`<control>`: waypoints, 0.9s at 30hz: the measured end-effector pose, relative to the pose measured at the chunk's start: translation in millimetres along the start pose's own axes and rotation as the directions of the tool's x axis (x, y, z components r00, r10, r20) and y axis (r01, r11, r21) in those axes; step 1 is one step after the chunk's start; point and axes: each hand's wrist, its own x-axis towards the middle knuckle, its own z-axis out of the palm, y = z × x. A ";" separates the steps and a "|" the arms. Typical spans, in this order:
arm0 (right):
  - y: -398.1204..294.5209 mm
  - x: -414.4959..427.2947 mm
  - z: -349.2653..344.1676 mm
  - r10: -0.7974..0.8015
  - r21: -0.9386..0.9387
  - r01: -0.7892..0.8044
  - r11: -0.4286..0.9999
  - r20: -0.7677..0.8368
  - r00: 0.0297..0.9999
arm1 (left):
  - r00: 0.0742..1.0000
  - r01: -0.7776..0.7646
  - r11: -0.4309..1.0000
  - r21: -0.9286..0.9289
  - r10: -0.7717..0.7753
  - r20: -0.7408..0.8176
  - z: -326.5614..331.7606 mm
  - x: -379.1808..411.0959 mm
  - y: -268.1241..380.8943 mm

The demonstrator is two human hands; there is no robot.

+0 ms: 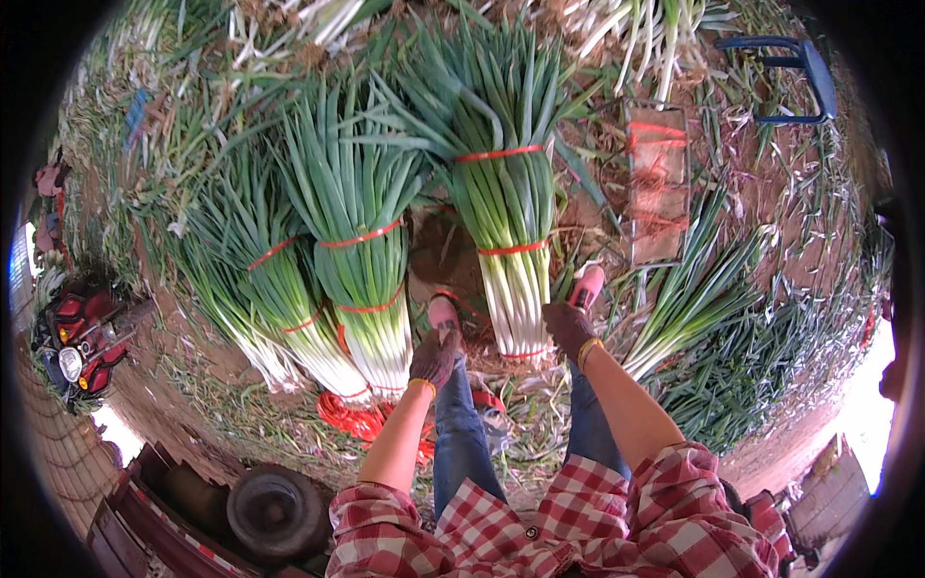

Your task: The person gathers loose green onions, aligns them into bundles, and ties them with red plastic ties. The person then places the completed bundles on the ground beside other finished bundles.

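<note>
A large bundle of green onions (513, 209) lies before me, bound with red bands around its leaves, its middle and its white stalk ends. My right hand (569, 329), in a dark knit glove, is at the right side of its white stalks; whether it grips anything is unclear. Also gloved, my left hand (436, 357) hangs in front of my left leg with fingers curled, between this bundle and a second banded bundle (365, 289). Its fingertips are too indistinct to show a hold. Farther left rests another tied bundle (285, 296), with loose stalks beside it.
Red plastic twine (354, 419) lies near my left foot. To the right are a metal frame (685, 184) with red strips, loose green onions (679, 303) and a blue stool (820, 83). A red motor vehicle (87, 339) stands left; a wheel (277, 510) is behind.
</note>
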 end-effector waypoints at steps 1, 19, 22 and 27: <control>0.6 7.6 4.9 0.137 0.124 -0.132 0.983 -0.031 0.990 | 1.000 0.000 1.000 -0.007 0.000 -0.016 6.0 7.4 -3.6; -14.6 44.8 66.3 0.445 -0.052 -0.459 0.887 -0.166 0.880 | 0.953 -0.203 0.975 -0.091 0.218 0.210 57.9 137.8 -0.5; -17.9 41.3 88.1 0.487 -0.005 -0.495 0.869 -0.169 0.857 | 0.880 -0.475 0.873 0.113 0.475 0.028 56.6 147.0 16.0; -9.2 33.6 83.8 0.461 0.017 -0.474 0.880 -0.269 0.846 | 0.736 -0.587 0.689 0.425 0.673 -0.075 73.8 170.0 49.7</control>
